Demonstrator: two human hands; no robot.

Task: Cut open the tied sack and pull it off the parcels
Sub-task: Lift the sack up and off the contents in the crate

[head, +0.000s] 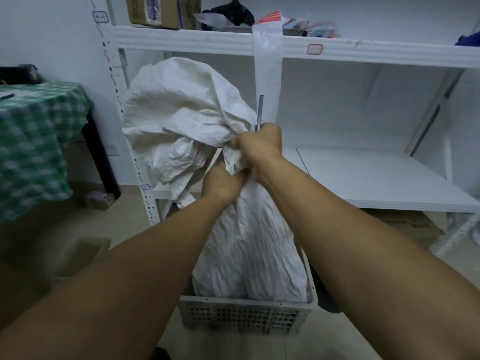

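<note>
At 6 o'clock, nearest the camera, a grey perforated plastic crate sits on the floor and carries the white woven sack, which stands upright in it, probably so the load stays put while the neck is worked. Just above, near the centre, the left hand has its fingers clenched around the gathered neck of the sack, likely to brace it and keep the fabric taut. Touching it at 1 o'clock, the right hand is closed on a higher bunch of the same fabric and also grips a thin grey blade, knife or scissors I cannot tell, pointing straight up clear of the cloth. The loose upper sack billows toward 11 o'clock and leans against the white shelf upright, so the upright and the lower shelf board at 3 o'clock crowd any pull away from the body. No parcels show; the sack hides them. At 9 o'clock a green checked cloth covers a surface, and at 12 o'clock the top shelf holds cardboard boxes
</note>
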